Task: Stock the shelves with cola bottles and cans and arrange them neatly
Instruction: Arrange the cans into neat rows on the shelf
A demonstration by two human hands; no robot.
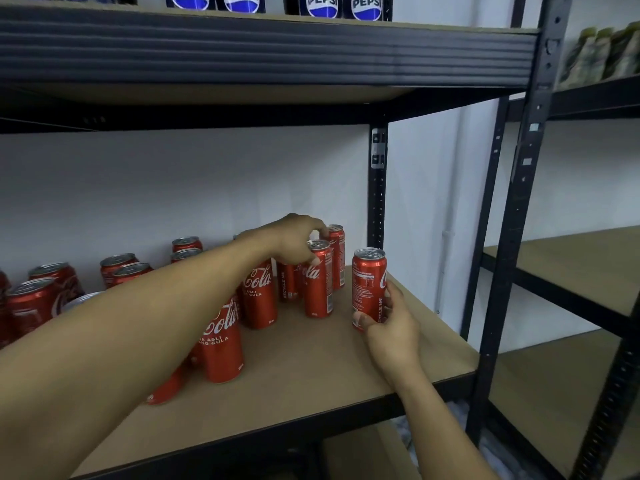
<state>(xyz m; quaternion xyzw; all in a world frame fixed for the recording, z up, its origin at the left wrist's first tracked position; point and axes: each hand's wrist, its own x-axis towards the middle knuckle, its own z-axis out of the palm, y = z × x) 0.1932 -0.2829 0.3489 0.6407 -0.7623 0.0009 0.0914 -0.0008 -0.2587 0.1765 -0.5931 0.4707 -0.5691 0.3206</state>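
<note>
Several red cola cans stand on the brown shelf board (311, 368). My left hand (294, 239) reaches across from the left and its fingers curl over the top of one upright can (318, 285) in the back group. My right hand (391, 327) grips the lower part of a separate red can (369, 282), upright at the right end of the shelf and apart from the others. Another can (336, 254) stands behind, near the back wall. More cans (221, 344) stand to the left, partly hidden by my left forearm.
Pepsi bottles (322, 6) stand on the shelf above. A black upright post (377, 188) rises at the back right corner and another (519, 209) at the front right. A second rack with brown boards (571, 268) stands to the right.
</note>
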